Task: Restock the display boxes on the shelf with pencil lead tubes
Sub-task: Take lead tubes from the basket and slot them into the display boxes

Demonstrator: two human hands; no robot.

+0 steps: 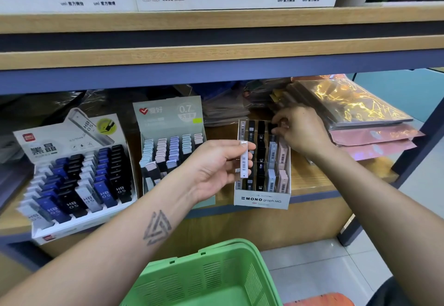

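A white lead tube [244, 159] is pinched in the left hand [216, 168]; a black tube [276, 126] is pinched by the right hand [300, 132] over the MONO box [262, 198], where neighbouring tubes could be toppled.

White lead tube [244, 159]: slim, barcode down its face, upright, pinched in left hand [216, 168], just in front of MONO box's left column.
Black lead tube [271, 126]: dark, at back of MONO box, under fingertips of right hand [300, 132]; grip unclear.
MONO graph MG box [262, 200]: white, on shelf [312, 178], columns of white, black, blue-grey and pink tubes standing upright.
0.7 display box [168, 115]: grey-green, centre, rows of pale blue, lilac and white-capped tubes.
HB 0.5 display box [55, 231]: white, left, tiered rows of blue, black and grey tubes.
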